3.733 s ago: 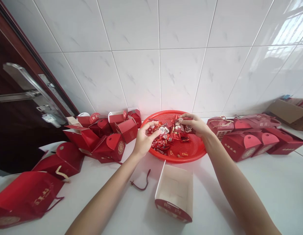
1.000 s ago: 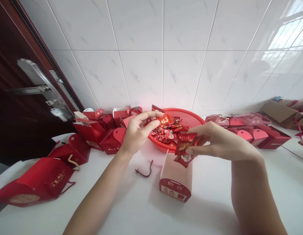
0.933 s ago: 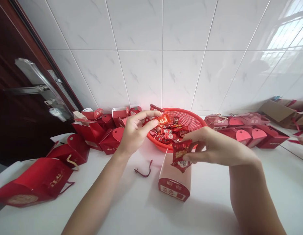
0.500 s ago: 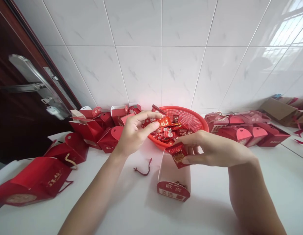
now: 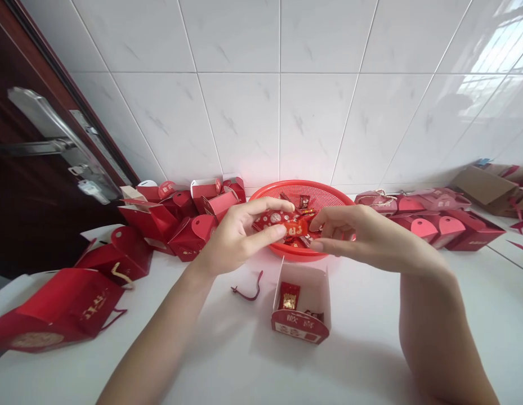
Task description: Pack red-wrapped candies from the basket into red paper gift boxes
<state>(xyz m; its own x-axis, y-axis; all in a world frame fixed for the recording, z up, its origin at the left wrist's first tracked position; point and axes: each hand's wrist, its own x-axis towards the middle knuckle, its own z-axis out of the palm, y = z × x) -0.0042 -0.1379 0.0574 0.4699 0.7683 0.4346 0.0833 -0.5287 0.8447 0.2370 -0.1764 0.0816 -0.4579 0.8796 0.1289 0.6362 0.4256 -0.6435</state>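
In my left hand (image 5: 240, 230), thumb and fingers pinch red-wrapped candies (image 5: 294, 229), one bright orange-red with gold lettering. Close to the right end of these, my right hand (image 5: 349, 228) has thumb and forefinger apart with nothing plainly gripped between them. Both hands are over the front of a red plastic basket (image 5: 326, 191) that holds several wrapped candies. Just in front of it stands an open red and white gift box (image 5: 301, 326). Inside the box lie a red and gold candy packet (image 5: 289, 296) and a dark-wrapped candy (image 5: 315, 315).
Several red gift boxes (image 5: 153, 222) cluster at the left, with a larger one (image 5: 62, 309) nearer. More closed boxes (image 5: 470, 228) stand right of the basket, then a brown carton (image 5: 481, 188). A dark red cord (image 5: 249, 295) lies on the white table (image 5: 227, 354). Tiled wall behind; door at left.
The red and gold packet has left my right hand and lies in the open box. My right hand has moved up and left to the candies in my left hand.
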